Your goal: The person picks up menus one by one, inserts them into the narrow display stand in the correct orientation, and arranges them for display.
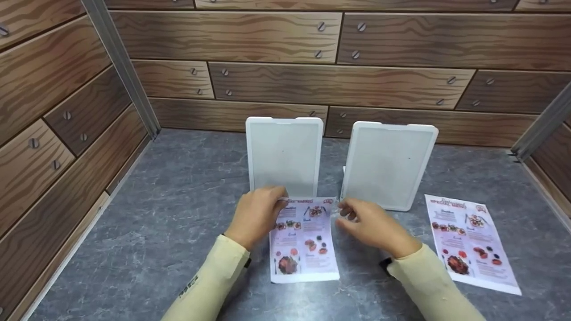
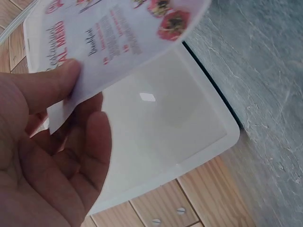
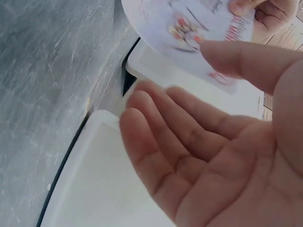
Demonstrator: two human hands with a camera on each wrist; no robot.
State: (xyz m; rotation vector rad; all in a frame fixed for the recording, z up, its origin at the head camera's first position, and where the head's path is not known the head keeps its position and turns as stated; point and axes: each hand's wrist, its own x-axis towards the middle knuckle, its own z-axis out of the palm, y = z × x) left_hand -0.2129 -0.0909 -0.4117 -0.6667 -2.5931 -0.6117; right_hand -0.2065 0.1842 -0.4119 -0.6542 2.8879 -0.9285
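My left hand point(image 1: 258, 214) pinches the top left corner of a printed menu sheet point(image 1: 305, 240) between thumb and fingers; in the left wrist view the sheet point(image 2: 128, 42) curves away from the thumb. Beside the sheet's top right corner is my right hand point(image 1: 374, 225), its fingers loosely bent. Nothing lies between its thumb and fingers in the right wrist view, though the thumb overlaps the sheet point(image 3: 189, 28) there. Behind the held sheet stands a white display frame point(image 1: 285, 156), upright with its lower part hidden by the sheet and left hand.
A second white display frame point(image 1: 390, 165) leans back slightly to the right of the first. Another menu sheet point(image 1: 468, 243) lies flat on the grey marbled table point(image 1: 147, 223) at the right. Wood-patterned walls point(image 1: 267, 35) bound the back and sides.
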